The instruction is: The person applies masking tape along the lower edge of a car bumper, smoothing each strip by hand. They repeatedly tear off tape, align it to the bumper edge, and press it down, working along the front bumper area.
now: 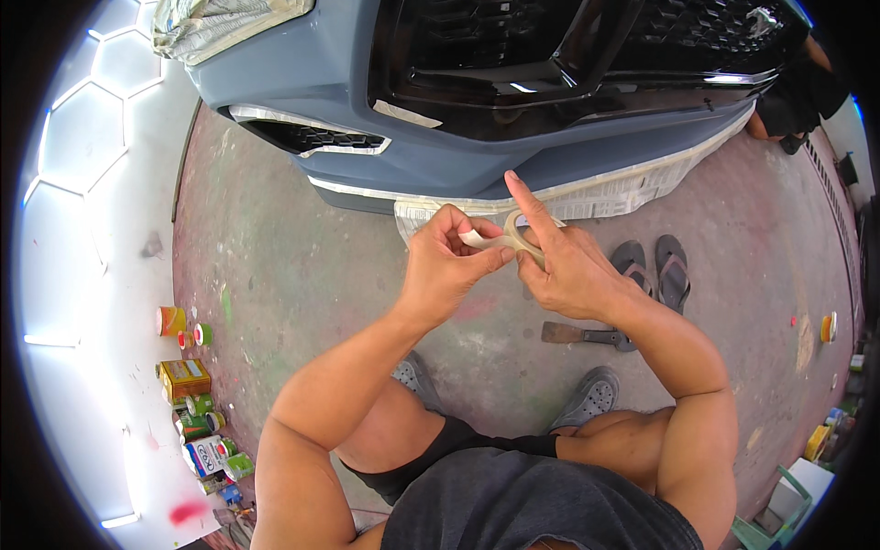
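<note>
With left hand (pixel 445 252), clamped grip on tape strip (pixel 481 241); held tape roll (pixel 510 227) clamped in right hand (pixel 573 266), near grey-blue bumper (pixel 596 160). Looked like the unrolling step; probably called next for steadying the roll, drawing out more strip, then tearing it off.

The car bumper (pixel 302 87) stands beyond the tape roll (pixel 510 225). Right of the roll, sandals (pixel 674 268) lie on the floor (pixel 302 275); a scraper (pixel 581 335) lies nearer. Far left, cans (pixel 186 379) stand, seemingly along a wall (pixel 69 266).
</note>
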Available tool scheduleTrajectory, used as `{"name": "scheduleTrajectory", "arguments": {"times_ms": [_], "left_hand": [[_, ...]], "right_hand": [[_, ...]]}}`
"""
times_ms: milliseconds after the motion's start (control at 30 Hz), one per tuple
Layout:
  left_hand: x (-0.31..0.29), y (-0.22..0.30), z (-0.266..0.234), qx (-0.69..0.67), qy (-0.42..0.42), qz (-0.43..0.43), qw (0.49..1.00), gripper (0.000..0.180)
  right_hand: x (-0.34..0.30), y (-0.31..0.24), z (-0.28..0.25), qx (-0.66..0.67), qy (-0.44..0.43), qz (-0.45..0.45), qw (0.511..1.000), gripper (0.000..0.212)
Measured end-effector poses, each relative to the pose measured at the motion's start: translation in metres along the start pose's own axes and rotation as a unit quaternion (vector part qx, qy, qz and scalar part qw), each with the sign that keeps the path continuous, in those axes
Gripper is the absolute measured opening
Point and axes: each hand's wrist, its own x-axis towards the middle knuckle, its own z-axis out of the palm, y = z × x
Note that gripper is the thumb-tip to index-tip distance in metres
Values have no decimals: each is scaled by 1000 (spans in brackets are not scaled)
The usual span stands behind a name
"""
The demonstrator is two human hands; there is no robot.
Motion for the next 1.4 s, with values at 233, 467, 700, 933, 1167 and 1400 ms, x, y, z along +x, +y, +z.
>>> {"name": "scheduleTrajectory", "arguments": {"times_ms": [233,467,700,933,1167,1400], "left_hand": [[-4,-5,8,158,34,57,985,45],[-9,1,18,257,62,110,958,44],[-8,0,16,276,67,128,950,44],[-6,2,16,275,74,86,955,44],[6,-14,12,228,113,18,967,41],[37,-28,-40,58,112,-47,991,31]], "right_hand": [[-1,7,7,4,17,-36,999,98],[2,3,5,114,15,55,992,65],[8,2,-5,231,-51,149,960,28],[14,30,6,266,-38,102,958,16],[1,15,26,56,69,51,995,12],[-40,60,83,-95,-112,19,989,13]]}}
